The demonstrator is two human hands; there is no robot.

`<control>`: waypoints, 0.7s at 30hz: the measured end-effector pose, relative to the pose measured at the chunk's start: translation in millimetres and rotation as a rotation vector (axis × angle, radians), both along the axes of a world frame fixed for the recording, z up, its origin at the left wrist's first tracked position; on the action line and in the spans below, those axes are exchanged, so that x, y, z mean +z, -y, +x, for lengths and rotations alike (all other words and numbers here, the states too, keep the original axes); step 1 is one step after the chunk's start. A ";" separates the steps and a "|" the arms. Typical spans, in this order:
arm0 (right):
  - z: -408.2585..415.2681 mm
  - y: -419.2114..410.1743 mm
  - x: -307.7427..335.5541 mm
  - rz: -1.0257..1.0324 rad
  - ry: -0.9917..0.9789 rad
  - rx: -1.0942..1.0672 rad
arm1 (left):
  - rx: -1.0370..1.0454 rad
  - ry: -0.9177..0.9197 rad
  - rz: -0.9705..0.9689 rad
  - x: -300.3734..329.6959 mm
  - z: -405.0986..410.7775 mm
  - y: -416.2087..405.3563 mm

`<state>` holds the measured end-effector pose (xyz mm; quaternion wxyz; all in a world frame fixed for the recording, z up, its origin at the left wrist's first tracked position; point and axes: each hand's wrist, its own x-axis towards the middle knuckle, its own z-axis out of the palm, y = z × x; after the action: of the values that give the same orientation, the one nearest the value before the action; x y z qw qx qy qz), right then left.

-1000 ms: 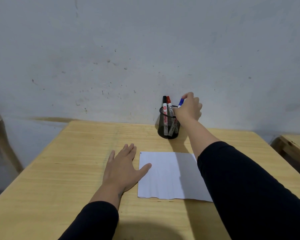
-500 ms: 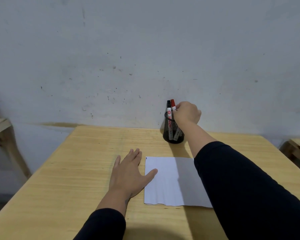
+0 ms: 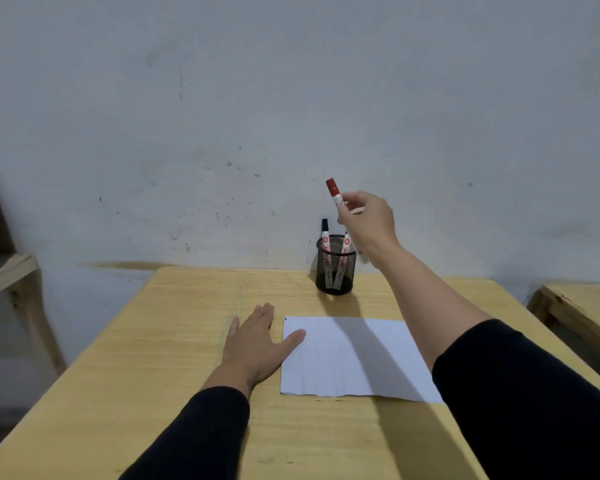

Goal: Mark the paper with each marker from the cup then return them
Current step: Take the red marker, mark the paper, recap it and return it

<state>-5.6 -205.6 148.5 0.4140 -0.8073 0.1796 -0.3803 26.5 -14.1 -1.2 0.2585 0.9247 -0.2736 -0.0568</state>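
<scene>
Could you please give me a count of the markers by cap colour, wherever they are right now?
Red-capped marker, held in the right hand above the cup: 1
Black-capped marker, in the cup: 1
Blue-capped marker, in the cup: 1
Total: 3 markers

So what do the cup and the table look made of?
The cup looks like black wire mesh, probably metal: the markers show through its wall. The table looks like pale, matte wood, with grain lines along its top.
</scene>
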 end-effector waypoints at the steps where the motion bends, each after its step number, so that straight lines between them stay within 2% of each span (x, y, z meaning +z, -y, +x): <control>1: -8.2 -3.6 -7.2 0.005 -0.028 0.024 | 0.015 0.008 -0.056 5.9 -0.3 2.0; 3: -22.8 -9.8 -22.9 -0.001 -0.106 0.075 | 0.017 0.141 -0.163 25.4 -0.5 9.0; 6: -40.1 -15.6 -45.1 0.021 -0.191 0.144 | -0.069 0.467 -0.304 65.7 -2.6 20.5; 8: -48.8 -19.4 -54.4 0.011 -0.235 0.174 | -0.162 0.634 -0.287 81.9 -2.0 25.6; 10: -53.0 -22.1 -60.1 0.028 -0.256 0.211 | -0.237 0.708 -0.228 85.4 -0.2 28.5; 13: -57.3 -25.1 -61.8 0.023 -0.272 0.255 | -0.266 0.709 -0.135 82.2 -3.7 31.6; 16: -60.1 -26.8 -63.4 -0.012 -0.237 0.213 | -0.233 0.609 -0.167 78.0 -8.8 32.8; 19: -61.5 -32.2 -67.9 -0.156 -0.071 -0.008 | -0.148 0.535 -0.294 77.9 -13.0 34.5; 21: -63.0 -37.7 -70.7 -0.079 -0.022 -0.126 | -0.092 0.483 -0.369 78.1 -15.9 37.0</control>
<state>-68.6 -167.9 77.8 0.3551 -0.8142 0.2195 -0.4035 10.6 -51.0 76.9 0.3466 0.8356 -0.3743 0.2036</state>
